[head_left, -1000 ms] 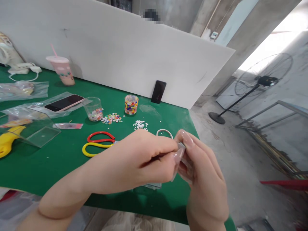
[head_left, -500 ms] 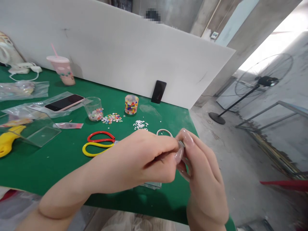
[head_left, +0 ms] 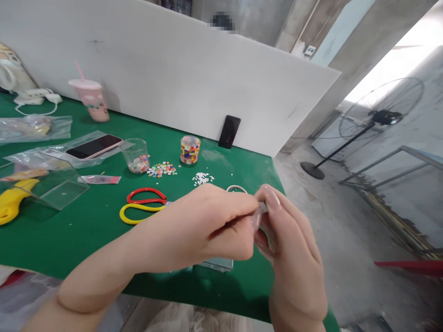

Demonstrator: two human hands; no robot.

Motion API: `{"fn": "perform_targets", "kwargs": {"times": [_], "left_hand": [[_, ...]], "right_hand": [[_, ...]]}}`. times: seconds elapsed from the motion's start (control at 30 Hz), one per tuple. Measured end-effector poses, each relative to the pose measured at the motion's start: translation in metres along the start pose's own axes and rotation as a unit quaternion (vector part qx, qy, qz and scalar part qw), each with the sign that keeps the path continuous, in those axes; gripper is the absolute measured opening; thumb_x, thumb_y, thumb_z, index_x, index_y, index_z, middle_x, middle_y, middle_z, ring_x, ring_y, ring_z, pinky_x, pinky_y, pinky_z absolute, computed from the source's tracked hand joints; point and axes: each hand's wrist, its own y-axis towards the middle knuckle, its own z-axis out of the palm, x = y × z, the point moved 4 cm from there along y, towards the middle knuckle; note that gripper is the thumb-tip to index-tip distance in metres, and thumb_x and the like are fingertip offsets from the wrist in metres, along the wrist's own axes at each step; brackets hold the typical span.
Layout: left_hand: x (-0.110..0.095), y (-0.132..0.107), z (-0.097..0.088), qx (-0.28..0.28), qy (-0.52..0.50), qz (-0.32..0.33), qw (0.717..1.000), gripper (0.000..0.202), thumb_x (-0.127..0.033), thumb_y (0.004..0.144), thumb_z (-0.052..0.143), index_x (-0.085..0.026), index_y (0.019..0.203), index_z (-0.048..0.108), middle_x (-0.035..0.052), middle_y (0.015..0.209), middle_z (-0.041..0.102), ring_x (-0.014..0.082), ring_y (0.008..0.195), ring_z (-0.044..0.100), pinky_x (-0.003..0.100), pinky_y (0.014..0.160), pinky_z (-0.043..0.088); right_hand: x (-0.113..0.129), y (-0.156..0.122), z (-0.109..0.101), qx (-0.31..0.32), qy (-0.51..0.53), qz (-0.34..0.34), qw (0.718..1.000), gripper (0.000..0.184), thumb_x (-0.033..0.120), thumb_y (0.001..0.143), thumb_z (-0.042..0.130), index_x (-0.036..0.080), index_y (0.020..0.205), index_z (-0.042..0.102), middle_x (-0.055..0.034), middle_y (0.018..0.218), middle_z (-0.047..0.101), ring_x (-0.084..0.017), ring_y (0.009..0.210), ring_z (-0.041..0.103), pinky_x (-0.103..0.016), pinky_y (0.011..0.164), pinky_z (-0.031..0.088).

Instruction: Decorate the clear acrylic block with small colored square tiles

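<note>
My left hand [head_left: 221, 226] is closed, thumb and fingers pinched together, with its fingertips against those of my right hand [head_left: 296, 246]. The right hand's fingers are curled into a pinch too. Between the fingertips shows a bit of something small, pale and see-through [head_left: 264, 207]; most of it is hidden. Just beyond the hands lies a white ring-shaped edge [head_left: 236, 188], partly covered. Red-and-yellow-handled scissors [head_left: 142, 213] lie left of the hands, blades behind my left hand. Under the hands, part of a clear flat piece [head_left: 219, 263] shows.
White tile bits [head_left: 202, 178] and coloured tile bits [head_left: 162, 169] lie on the green table [head_left: 104, 240]. Behind them stand a mosaic-covered cup [head_left: 190, 151] and a clear plastic cup [head_left: 135, 157]. Phones [head_left: 229, 132], a pink drink cup [head_left: 90, 99] and a clear acrylic stand [head_left: 62, 184] are farther off.
The fingertips have shifted very slightly, and a little more of the pale piece shows between them. The view has moved a touch; the objects on the table are unchanged.
</note>
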Motion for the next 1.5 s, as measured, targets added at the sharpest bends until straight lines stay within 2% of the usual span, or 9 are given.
{"fn": "perform_targets", "kwargs": {"times": [0.2,0.43,0.6,0.83,1.0,1.2,1.5], "left_hand": [[0.0028,-0.0034,0.0005,0.029,-0.042,0.005,0.999,0.02,-0.01,0.086,0.041,-0.017,0.07,0.05,-0.0059,0.063,0.058,0.0047,0.054,0.048,0.02,0.047,0.03],[0.0001,-0.001,-0.0015,0.02,-0.021,0.006,1.0,0.021,-0.009,0.084,0.04,-0.016,0.066,0.048,-0.0061,0.059,0.055,0.0042,0.051,0.046,0.02,0.046,0.028],[0.002,-0.0017,0.0004,0.025,-0.032,0.001,0.999,0.021,-0.008,0.085,0.042,-0.017,0.067,0.049,-0.0066,0.061,0.056,0.004,0.053,0.048,0.019,0.047,0.03],[0.0048,-0.0019,-0.0001,-0.002,-0.068,0.006,0.998,0.022,-0.009,0.084,0.05,-0.017,0.065,0.044,-0.0091,0.059,0.043,0.0027,0.051,0.035,0.014,0.045,0.028],[0.0041,-0.0041,0.0012,0.022,-0.079,0.002,0.997,0.022,-0.006,0.082,0.05,-0.018,0.065,0.041,-0.0088,0.058,0.039,0.0039,0.051,0.032,0.017,0.045,0.026],[0.0019,-0.0039,-0.0005,0.037,-0.053,-0.001,0.998,0.02,-0.008,0.086,0.044,-0.017,0.068,0.046,-0.007,0.062,0.051,0.0043,0.054,0.043,0.019,0.048,0.03],[0.002,-0.0043,-0.0009,0.044,-0.056,-0.001,0.997,0.02,-0.01,0.089,0.042,-0.017,0.072,0.052,-0.005,0.068,0.061,0.0059,0.06,0.053,0.02,0.052,0.035]], "right_hand": [[0.0,-0.0045,-0.0044,-0.018,0.022,0.018,0.999,0.034,0.037,0.096,0.053,0.023,0.066,0.048,0.0052,0.058,0.03,-0.009,0.048,0.027,-0.022,0.039,0.022],[-0.002,-0.0011,-0.0018,-0.016,0.014,0.02,1.0,0.038,0.038,0.097,0.052,0.023,0.063,0.045,0.005,0.056,0.035,-0.009,0.049,0.032,-0.022,0.041,0.028],[-0.0017,-0.0024,-0.0005,-0.026,0.006,0.015,1.0,0.037,0.036,0.097,0.051,0.023,0.064,0.046,0.0058,0.056,0.033,-0.009,0.048,0.03,-0.021,0.041,0.028],[-0.0035,-0.0023,-0.0067,-0.027,-0.014,0.053,0.998,0.038,0.042,0.092,0.058,0.023,0.062,0.043,0.0051,0.06,0.026,-0.009,0.047,0.023,-0.022,0.037,0.023],[0.0013,-0.0001,0.0003,0.007,0.027,0.047,0.998,0.039,0.041,0.094,0.053,0.023,0.063,0.038,0.0048,0.058,0.024,-0.01,0.048,0.021,-0.022,0.037,0.02],[0.0018,-0.0009,0.0026,0.005,0.024,0.045,0.999,0.04,0.042,0.094,0.052,0.023,0.061,0.042,0.0038,0.054,0.035,-0.01,0.047,0.029,-0.024,0.038,0.022],[0.0016,-0.0002,0.0021,0.037,0.0,0.067,0.997,0.044,0.048,0.095,0.048,0.022,0.06,0.041,0.0031,0.055,0.037,-0.011,0.048,0.028,-0.025,0.04,0.023]]}}
